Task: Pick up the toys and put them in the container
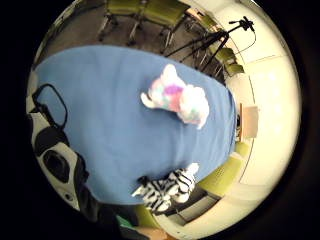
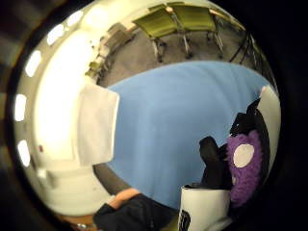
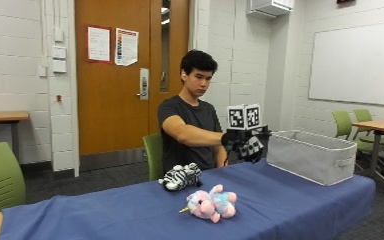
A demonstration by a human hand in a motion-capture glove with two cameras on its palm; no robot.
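Above the table (image 3: pixel 112 212), near the grey container (image 3: pixel 310 156) at its end, the gloved right hand (image 3: pixel 246 145) carries a purple fuzzy toy (image 2: pixel 244 166) with fingers curled round it. I'd call this mid-transport: next, get over the container's opening and let go. Zebra (image 3: pixel 180 177) sits at the person's edge, unicorn (image 3: pixel 209 203) mid-table, both still to collect.

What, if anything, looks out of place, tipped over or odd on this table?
Nothing is spilled or damaged. The zebra toy and the pink unicorn toy both lie on their sides on the blue tablecloth, outside the grey container. The gloved right hand is raised above the table beside the container.
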